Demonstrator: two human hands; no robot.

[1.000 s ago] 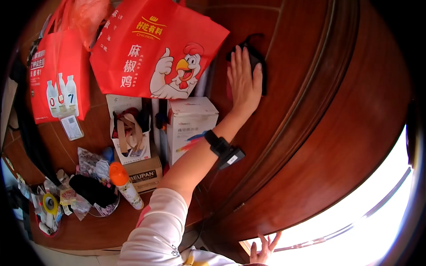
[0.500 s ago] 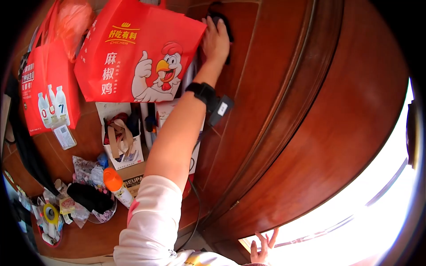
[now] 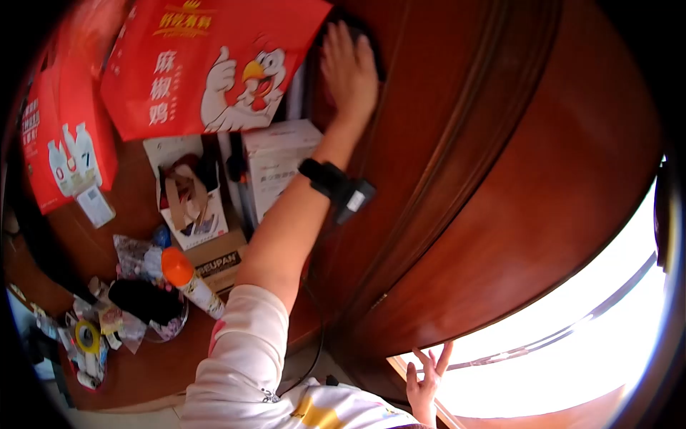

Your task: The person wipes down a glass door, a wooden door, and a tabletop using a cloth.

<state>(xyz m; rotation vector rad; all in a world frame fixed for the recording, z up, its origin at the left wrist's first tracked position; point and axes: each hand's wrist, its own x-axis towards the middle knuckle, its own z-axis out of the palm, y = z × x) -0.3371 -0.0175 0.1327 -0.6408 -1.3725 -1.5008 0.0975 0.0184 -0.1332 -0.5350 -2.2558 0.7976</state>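
My left hand (image 3: pixel 350 75) reaches up beside a large red bag (image 3: pixel 204 71) printed with a cartoon chicken. Its fingers are stretched out and lie over a dark object (image 3: pixel 366 44) against the brown wooden panel; what that object is, I cannot make out. A black band with a small box (image 3: pixel 339 189) is strapped round my left wrist. Low on the right, my right hand (image 3: pixel 423 379) has its fingers spread, near the lower edge of the curved-looking wooden panel (image 3: pixel 514 236), beside bright light. Nothing shows in it.
Another red bag (image 3: pixel 68 143) hangs at left. Below stand a white box (image 3: pixel 282 161), an open box with straps (image 3: pixel 189 200), a cardboard box (image 3: pixel 218 261), an orange-capped spray can (image 3: pixel 189 279), a black cloth-like item (image 3: pixel 146 300) and yellow tape (image 3: pixel 87 336). A cable runs near my elbow.
The view has shifted, so the bags sit higher and further left. The white box beside my forearm shows more fully. My left hand stays at the dark object; my right hand stays spread.
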